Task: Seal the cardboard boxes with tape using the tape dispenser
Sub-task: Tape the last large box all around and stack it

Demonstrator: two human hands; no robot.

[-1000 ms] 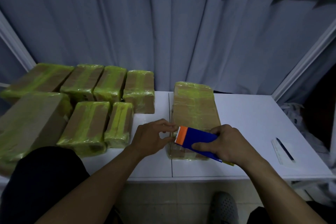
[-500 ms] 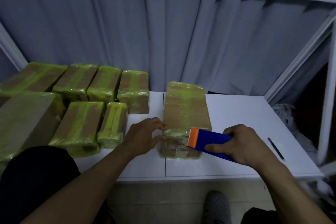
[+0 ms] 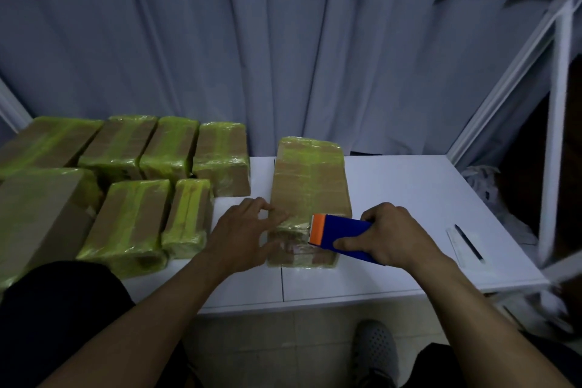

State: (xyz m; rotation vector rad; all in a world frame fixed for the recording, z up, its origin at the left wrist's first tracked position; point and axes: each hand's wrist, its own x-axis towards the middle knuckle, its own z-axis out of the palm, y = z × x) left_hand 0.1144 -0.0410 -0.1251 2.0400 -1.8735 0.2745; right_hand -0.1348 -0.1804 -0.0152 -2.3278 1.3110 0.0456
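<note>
Cardboard box in work: the cardboard box (image 3: pixel 310 186) lies lengthwise at the middle of the tabletop (image 3: pixel 409 192), apart from the others. Yellow-green tape covers its far end, and a band crosses it near the near end.
Tape dispenser: the tape dispenser (image 3: pixel 341 238) has a blue body and an orange front edge. It sits over the near right part of that box, with the orange edge at the cross band.
Right grip: the right grip (image 3: pixel 393 236) has fingers and thumb curled round the dispenser body.
Left grip: the left grip (image 3: pixel 242 236) holds nothing. Its fingers are stretched out and laid on the box's near left edge, apparently steadying it.
Done so far: the stacked boxes (image 3: pixel 126 224) at the left all carry yellow-green tape, and most look fully banded.
Possibly left: the large box (image 3: pixel 41 214) nearest the left edge shows mostly bare cardboard on the face in view, so it may need more tape.
Step in hand: probably the cross band on the near end of the middle box. The near face below it looks only partly covered.
Count, boxes: eight in view, seven in the left cluster and one in the middle.
Count, dispensers: one.
Count, other: one pen (image 3: pixel 469 241) lying on a pale strip at the right of the tabletop.
</note>
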